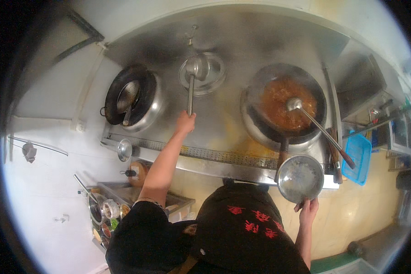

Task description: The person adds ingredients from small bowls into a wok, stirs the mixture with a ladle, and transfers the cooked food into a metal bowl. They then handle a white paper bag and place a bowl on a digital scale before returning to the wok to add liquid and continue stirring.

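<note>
My left hand (186,122) grips the handle of a metal ladle (190,89), whose bowl is over a round metal basin (215,85) at the back of the stove. At the lower right, my right hand (307,207) holds a steel bowl (300,178) by its near rim; a thin pale residue coats its inside. Beyond that bowl stands a large wok (257,113) with reddish-brown sauce and pieces (281,99) in it, under some steam. A second ladle (315,121) with a wooden grip rests in the wok, its handle leaning out to the right.
At left, a dark wok (111,102) holds a perforated skimmer (127,99). A faucet (191,37) is above the basin. A perforated drain strip (205,154) runs along the steel stove's front. Right of it hangs a blue plastic basket (356,159). Several ingredient containers (106,215) stand lower left.
</note>
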The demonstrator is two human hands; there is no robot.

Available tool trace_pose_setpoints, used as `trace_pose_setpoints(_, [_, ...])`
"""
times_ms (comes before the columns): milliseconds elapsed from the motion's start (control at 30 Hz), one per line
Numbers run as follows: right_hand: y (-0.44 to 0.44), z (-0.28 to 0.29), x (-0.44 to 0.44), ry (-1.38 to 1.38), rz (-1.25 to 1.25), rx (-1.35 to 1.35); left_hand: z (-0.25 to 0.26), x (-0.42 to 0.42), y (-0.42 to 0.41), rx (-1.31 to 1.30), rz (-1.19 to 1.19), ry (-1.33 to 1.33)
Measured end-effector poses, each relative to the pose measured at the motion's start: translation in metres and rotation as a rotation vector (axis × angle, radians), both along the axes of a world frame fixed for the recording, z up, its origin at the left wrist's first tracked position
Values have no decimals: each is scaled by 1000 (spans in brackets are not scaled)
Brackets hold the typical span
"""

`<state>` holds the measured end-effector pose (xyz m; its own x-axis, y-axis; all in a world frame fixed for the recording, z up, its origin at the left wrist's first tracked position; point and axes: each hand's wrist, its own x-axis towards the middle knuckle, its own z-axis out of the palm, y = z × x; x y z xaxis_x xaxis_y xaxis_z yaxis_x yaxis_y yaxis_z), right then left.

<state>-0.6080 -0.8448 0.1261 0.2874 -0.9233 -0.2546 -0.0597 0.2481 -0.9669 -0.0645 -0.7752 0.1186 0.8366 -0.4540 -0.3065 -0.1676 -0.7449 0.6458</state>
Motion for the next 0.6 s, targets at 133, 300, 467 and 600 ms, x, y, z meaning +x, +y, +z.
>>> trace_pose_setpoints(133, [23,3,17,112,15,-55,-72,58,8,44,-16,-83])
trace_pose_setpoints(300, [39,17,50,162,-6,-65,-117,102,6,71,-81,-86])
trace_pose_setpoints(467, [49,9,67,90,-24,-56,-62,88,-5,-114,41,221])
trace_pose_setpoints(600, [50,5,78,46,-1,-31,-87,125,20,-543,141,768])
